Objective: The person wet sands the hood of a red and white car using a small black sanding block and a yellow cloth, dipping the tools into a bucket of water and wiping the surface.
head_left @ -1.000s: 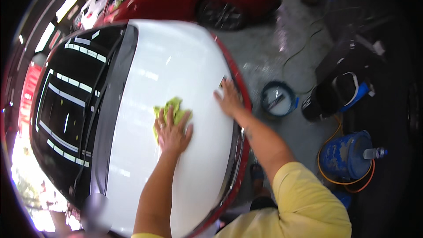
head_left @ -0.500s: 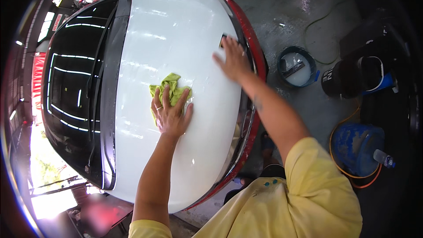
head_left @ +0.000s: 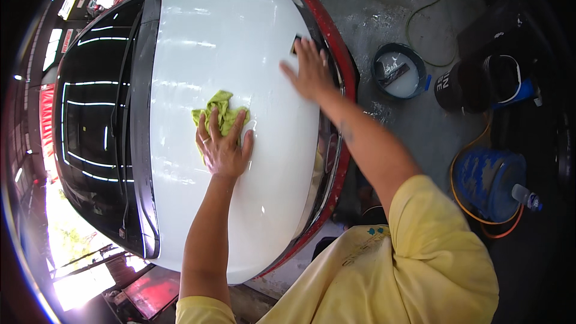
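My left hand (head_left: pixel 225 147) lies flat on a crumpled lime-green cloth (head_left: pixel 221 103), fingers spread, pressing it against the car's white hood (head_left: pixel 252 204). Toward the hood's front edge, my right hand (head_left: pixel 312 72) is stretched out with its thumb apart. A small dark-edged piece with a tan part (head_left: pixel 296 45) shows by its fingertips; most of it is hidden, and I cannot make out its kind. Wet-looking streaks and light reflections mark the hood around both hands.
The dark windshield (head_left: pixel 90 126) and wipers lie left of the hood, the red bumper (head_left: pixel 347 72) right. On the floor stand a round tub of cloudy liquid (head_left: pixel 407 87), a black bucket (head_left: pixel 462 87) and a worn blue container (head_left: pixel 486 177) with a plastic bottle (head_left: pixel 524 195) and orange hose.
The view has shifted slightly, so the car appears farther up and left. My left hand stays on the cloth. My right hand remains by the small dark-edged piece, with a slight shift.
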Motion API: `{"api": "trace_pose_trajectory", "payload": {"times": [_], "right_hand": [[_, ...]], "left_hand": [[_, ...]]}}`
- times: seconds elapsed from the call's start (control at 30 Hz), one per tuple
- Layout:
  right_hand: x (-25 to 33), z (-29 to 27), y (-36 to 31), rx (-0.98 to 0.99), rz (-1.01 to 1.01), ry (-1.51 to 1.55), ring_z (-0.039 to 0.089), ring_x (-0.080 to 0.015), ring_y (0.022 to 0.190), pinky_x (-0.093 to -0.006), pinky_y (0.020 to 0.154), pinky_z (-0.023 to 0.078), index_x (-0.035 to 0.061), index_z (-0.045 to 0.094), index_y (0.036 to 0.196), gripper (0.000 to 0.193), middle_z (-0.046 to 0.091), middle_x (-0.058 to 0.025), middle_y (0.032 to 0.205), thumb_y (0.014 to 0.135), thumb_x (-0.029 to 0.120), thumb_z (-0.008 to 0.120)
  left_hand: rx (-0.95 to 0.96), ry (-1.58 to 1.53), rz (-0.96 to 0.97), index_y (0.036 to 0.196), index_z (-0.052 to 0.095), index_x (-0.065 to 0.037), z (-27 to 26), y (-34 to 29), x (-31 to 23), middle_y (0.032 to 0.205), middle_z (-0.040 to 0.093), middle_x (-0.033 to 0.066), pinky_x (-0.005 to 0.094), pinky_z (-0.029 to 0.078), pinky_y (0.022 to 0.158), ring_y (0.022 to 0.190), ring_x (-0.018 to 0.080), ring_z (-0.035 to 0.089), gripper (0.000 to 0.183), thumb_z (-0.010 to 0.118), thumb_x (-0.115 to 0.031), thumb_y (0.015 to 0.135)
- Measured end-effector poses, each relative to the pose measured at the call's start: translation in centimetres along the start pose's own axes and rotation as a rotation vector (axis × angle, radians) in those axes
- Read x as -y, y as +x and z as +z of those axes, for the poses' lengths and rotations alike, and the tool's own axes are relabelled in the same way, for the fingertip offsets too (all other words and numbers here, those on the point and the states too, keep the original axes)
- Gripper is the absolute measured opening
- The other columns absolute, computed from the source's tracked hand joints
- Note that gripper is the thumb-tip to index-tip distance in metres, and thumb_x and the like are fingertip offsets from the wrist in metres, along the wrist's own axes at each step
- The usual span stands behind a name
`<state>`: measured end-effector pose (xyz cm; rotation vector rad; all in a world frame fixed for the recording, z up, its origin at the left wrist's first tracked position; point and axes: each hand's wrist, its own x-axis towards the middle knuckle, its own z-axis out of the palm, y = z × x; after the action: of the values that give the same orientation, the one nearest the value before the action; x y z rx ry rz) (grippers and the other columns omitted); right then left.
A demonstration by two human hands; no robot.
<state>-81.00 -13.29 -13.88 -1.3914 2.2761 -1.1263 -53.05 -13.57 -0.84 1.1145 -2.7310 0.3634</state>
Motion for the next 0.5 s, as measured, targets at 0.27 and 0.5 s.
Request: {"api": "trace_pose_trajectory", "payload": {"times": [0.27, 0.5], "right_hand": [[6.9, 0.8, -31.5, 0.324, -0.181, 0.069, 0.004, -0.0482, 0.169, -0.0652, 0.134, 0.004, -0.0049, 0.013, 0.173, 0.101, 0.009, -0.0322, 0.18, 0.109, 0.066, 0.047], [-0.2, 0.2, -5.0, 0.065, 0.005, -0.026, 0.013, -0.0373, 0.17, -0.0548, 0.138, 0.008, -0.0012, 0.015, 0.174, 0.097, 0.016, -0.025, 0.182, 0.11, 0.063, 0.05]], "left_hand": [[0.042, 0.026, -0.088, 0.145, 0.072, -0.04, -0.5, -1.7, 0.9, 0.167, 0.044, 0.0155, 0.0599, 0.026, 0.129, 0.159, 0.0451, 0.029, 0.048, 0.071, -0.046, 0.098], [0.076, 0.027, -0.111, 0.148, 0.069, -0.043, -0.4, 0.9, -0.4, 0.171, 0.04, 0.0141, 0.0568, 0.024, 0.131, 0.162, 0.0416, 0.026, 0.055, 0.073, -0.059, 0.096]]}}
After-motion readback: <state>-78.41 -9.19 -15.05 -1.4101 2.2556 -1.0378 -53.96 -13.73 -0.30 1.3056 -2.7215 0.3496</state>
